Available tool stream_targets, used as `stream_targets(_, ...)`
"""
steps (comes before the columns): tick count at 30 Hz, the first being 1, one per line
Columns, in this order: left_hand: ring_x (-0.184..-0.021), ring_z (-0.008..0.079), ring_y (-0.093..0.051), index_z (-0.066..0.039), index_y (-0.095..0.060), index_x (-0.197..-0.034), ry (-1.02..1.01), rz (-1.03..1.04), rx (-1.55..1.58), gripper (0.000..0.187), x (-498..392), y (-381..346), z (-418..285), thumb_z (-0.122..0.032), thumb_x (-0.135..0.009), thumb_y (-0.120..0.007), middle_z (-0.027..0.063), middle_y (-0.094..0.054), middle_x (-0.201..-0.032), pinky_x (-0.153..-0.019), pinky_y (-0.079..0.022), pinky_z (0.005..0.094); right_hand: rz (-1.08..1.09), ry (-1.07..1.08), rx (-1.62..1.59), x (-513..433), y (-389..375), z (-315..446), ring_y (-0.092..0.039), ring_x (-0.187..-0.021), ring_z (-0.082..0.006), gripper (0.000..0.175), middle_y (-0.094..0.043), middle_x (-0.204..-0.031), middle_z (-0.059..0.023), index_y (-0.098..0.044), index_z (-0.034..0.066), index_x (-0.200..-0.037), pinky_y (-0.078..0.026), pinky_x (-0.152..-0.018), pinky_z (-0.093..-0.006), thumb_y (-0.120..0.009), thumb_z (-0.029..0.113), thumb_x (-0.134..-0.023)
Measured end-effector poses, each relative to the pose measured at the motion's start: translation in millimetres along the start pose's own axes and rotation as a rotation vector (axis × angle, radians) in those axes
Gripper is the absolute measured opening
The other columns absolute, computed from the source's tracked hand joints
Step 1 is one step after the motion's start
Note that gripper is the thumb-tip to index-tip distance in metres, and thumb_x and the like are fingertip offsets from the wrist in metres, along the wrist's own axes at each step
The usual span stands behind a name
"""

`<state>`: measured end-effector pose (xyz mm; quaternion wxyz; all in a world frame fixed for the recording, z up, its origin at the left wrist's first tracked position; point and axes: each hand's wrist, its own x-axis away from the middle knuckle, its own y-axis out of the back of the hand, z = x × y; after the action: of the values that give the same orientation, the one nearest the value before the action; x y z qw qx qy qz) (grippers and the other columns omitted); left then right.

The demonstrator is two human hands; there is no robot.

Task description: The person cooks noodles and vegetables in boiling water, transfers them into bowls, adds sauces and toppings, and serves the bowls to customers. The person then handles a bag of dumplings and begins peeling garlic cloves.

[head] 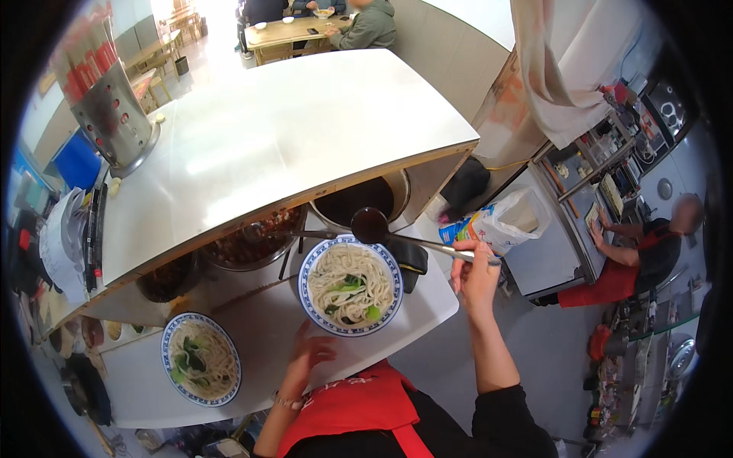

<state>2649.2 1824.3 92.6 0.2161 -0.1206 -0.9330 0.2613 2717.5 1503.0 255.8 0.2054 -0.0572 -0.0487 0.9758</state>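
My right hand grips the metal handle of a ladle. The ladle's dark bowl hangs over the far rim of a blue-and-white noodle bowl, which holds pale noodles and green leafy vegetables. Beyond it, a pot of dark liquid stands partly under the raised counter. Close to the noodle bowl's near left side is my left hand, slightly blurred, fingers apart and nothing visible in them. Further left sits a second bowl of noodles and greens.
A pot of chunky reddish food and a darker pot stand under the raised white counter. A perforated metal chopstick holder stands on top. At right, a co-worker works at another counter. Diners sit beyond.
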Motion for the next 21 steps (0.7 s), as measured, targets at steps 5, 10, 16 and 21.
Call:
stream_targets(5,-0.089,0.0242,-0.06,-0.004,-0.046,-0.124,-0.216,-0.454,0.314,0.05,101.7,63.6,13.8,-0.044,-0.094,-0.044,0.013,-0.06,-0.103,-0.078,-0.05,0.0404,0.0,-0.186,0.173,44.3,-2.0,-9.9,-0.042,-0.036,-0.0097,0.041,-0.052,-0.057,-0.0083,-0.054,-0.0023,-0.097,-0.033,-0.035,-0.0203,-0.03,0.031,-0.101)
stream_targets(10,-0.085,0.0251,-0.06,-0.003,-0.05,-0.114,-0.371,-0.71,0.414,0.037,147.9,129.7,7.3,-0.032,-0.09,-0.049,0.0123,-0.059,-0.104,-0.074,-0.049,0.0406,0.368,0.306,0.557,66.9,1.6,-26.9,-0.048,-0.045,-0.0097,0.03,-0.055,-0.061,-0.0062,-0.057,-0.0003,-0.101,-0.036,-0.041,-0.0204,-0.038,0.024,-0.099)
stream_targets(16,-0.073,0.0197,-0.059,-0.001,-0.047,-0.116,-0.434,-0.977,0.308,0.039,147.6,152.2,8.7,-0.014,-0.08,-0.05,0.0097,-0.06,-0.097,-0.056,-0.046,0.0294,0.248,0.13,0.329,61.7,25.0,-27.4,-0.05,-0.045,-0.0121,0.035,-0.054,-0.059,-0.0083,-0.055,0.0007,-0.1,-0.037,-0.04,-0.0218,-0.036,0.03,-0.1)
stream_targets(21,-0.055,0.0157,-0.054,-0.002,-0.043,-0.12,-0.328,-1.031,0.179,0.049,165.4,113.3,-8.1,-0.011,-0.073,-0.05,0.0095,-0.057,-0.09,-0.043,-0.042,0.0264,-0.041,0.044,0.022,-3.1,-3.5,-35.1,-0.047,-0.043,-0.0107,0.041,-0.053,-0.059,-0.0081,-0.051,-0.0005,-0.106,-0.035,-0.039,-0.021,-0.032,0.036,-0.1)
